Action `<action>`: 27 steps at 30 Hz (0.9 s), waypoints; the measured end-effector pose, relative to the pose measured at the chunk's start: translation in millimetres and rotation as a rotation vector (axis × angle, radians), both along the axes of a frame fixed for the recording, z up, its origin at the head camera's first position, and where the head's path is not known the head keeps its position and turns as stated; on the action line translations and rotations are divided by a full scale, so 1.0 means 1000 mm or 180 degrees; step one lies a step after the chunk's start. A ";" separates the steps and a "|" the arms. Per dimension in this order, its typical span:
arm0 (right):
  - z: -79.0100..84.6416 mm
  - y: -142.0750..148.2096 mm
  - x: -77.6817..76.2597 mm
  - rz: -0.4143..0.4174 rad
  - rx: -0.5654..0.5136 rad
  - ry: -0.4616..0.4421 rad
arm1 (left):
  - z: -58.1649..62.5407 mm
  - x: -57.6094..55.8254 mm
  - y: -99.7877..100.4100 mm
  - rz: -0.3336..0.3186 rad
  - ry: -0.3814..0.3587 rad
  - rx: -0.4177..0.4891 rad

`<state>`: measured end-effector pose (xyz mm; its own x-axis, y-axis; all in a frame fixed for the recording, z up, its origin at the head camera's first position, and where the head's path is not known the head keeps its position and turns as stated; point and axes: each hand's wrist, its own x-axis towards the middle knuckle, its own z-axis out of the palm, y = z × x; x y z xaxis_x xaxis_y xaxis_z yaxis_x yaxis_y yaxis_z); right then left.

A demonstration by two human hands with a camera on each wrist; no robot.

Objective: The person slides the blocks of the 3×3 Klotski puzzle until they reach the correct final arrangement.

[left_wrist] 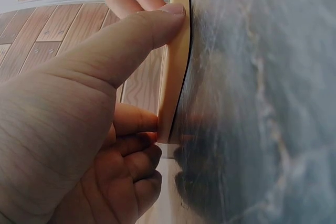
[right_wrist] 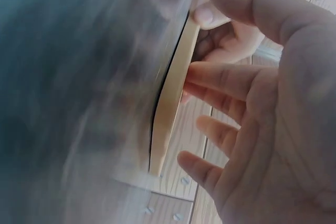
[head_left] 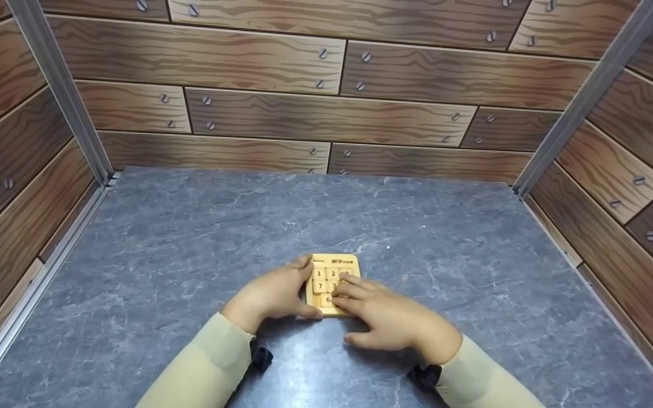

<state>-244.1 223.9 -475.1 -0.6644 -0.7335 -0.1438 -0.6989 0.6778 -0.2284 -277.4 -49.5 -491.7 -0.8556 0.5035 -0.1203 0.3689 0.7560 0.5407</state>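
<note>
A yellow wooden number slide puzzle [head_left: 326, 258] lies flat on the table, its tiles marked with dark digits such as 1, 2, 7 and 6. My left hand [head_left: 275, 292] holds it at the left side, thumb at the near edge and fingers at the far left corner. In the left wrist view the thumb [left_wrist: 168, 19] presses against the board's edge. Over the right part of the puzzle, my right hand [head_left: 386, 317] touches the tiles with extended fingertips, covering several of them. Its thumb [head_left: 357, 339] points out, apart from the board.
The table [head_left: 190, 238] has a grey marbled surface. Wood-patterned panels [head_left: 281, 107] stand behind it and on both sides, with metal posts [head_left: 576, 102] at the back corners. Black bands [head_left: 261, 358] sit at both wrists, by the light sleeves.
</note>
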 end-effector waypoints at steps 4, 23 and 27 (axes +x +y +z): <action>-0.001 -0.007 0.002 0.0048 0.0023 0.0028 | 0.001 0.000 0.001 -0.0006 -0.0010 -0.0004; 0.016 0.025 -0.003 -0.0210 -0.0067 -0.0109 | -0.001 -0.002 0.001 0.0005 0.0030 -0.0046; 0.012 0.019 0.000 -0.0186 -0.0037 -0.0152 | -0.001 -0.002 0.001 0.0015 0.0028 -0.0051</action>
